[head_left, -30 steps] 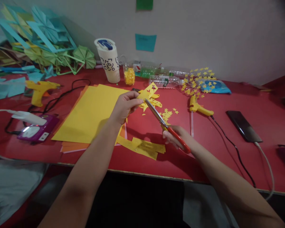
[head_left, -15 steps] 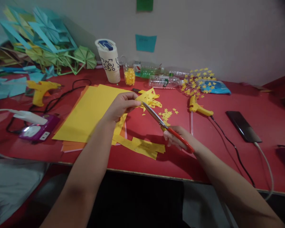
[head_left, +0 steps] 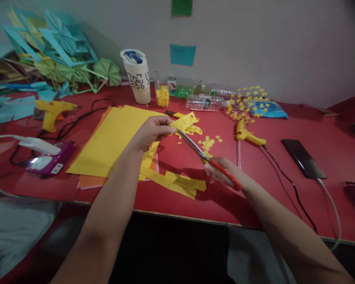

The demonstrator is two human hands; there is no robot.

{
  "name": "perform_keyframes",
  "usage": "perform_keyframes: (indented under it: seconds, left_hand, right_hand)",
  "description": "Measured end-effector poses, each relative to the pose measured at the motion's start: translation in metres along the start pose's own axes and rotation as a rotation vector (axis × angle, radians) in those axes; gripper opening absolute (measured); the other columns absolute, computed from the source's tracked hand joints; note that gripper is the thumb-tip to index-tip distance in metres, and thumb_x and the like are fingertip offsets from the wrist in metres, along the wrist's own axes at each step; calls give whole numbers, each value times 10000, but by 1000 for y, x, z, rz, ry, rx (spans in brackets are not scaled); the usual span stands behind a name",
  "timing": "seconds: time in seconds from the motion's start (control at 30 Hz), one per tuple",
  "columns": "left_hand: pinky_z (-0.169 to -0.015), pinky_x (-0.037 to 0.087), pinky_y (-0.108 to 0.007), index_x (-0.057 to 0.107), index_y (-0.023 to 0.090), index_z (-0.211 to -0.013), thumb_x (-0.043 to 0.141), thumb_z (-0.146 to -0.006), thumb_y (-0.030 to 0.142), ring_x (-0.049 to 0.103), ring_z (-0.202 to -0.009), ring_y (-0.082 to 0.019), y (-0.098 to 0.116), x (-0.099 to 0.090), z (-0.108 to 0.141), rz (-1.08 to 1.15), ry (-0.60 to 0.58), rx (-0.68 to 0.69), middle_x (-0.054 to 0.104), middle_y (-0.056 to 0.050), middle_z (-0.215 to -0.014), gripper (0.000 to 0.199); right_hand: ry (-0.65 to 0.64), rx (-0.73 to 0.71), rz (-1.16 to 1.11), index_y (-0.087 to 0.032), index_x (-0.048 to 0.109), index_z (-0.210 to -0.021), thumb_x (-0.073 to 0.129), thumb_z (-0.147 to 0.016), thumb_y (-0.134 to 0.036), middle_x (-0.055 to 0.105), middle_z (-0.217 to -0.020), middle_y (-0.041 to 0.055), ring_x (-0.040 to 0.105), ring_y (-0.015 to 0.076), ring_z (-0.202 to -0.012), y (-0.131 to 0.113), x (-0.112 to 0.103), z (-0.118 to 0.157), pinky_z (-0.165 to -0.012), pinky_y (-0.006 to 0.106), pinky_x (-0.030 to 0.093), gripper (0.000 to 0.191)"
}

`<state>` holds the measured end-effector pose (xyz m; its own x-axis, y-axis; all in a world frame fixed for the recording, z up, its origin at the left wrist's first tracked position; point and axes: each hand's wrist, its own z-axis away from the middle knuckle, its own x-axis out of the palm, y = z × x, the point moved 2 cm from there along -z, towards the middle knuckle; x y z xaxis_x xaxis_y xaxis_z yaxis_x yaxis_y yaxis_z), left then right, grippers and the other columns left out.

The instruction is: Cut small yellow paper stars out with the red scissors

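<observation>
My left hand [head_left: 155,132] is closed in a pinch on a small piece of yellow paper [head_left: 174,125], mostly hidden by the fingers. In my right hand [head_left: 220,170] are scissors [head_left: 192,145] with red handles, their blades angled up to the left and their tips at the fingertips of my left hand. Yellow paper scraps [head_left: 192,127] lie behind the blades. A small heap of cut yellow stars [head_left: 207,145] rests to the right of the scissors. Beneath my left forearm spreads a stack of yellow paper sheets [head_left: 115,138], with yellow strips [head_left: 177,182] nearer the table edge.
A tumbler [head_left: 137,81], a cup of yellow pieces [head_left: 162,94] and plastic bottles [head_left: 205,102] line the wall. Yellow glue guns [head_left: 53,114] lie left and right. A phone [head_left: 303,157] charges at right; a purple power strip [head_left: 51,159] sits left. Folded paper shapes [head_left: 68,51] fill the back left.
The whole view shifts very slightly. Both hands, the paper piece and the scissors keep nearly the same pose.
</observation>
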<state>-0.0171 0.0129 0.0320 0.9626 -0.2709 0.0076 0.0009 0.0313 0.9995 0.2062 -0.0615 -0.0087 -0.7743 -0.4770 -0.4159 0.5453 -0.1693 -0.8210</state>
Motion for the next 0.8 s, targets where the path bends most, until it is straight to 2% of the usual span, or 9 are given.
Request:
perform_keyframes:
  seconds: [0.3, 0.8]
  left_hand:
    - [-416, 180, -197, 499, 155, -540, 642, -581, 207, 287, -403, -15, 0, 2, 1, -30, -48, 24, 362, 65, -442, 158]
    - [-410, 182, -201, 511, 153, -520, 652, -550, 206, 288, -396, -15, -1, 3, -1, -20, -22, 12, 383, 62, -428, 154]
  right_hand:
    - [-29, -82, -19, -183, 515, -628, 579, -722, -646, 493, -453, -35, 375, 44, -291, 4, 0, -1, -282, 174, 284, 477]
    - [-15, -13, -5, -193, 479, -596, 602, -742, -579, 487, -407, -39, 367, 49, -271, -1, -1, 2, -269, 171, 288, 431]
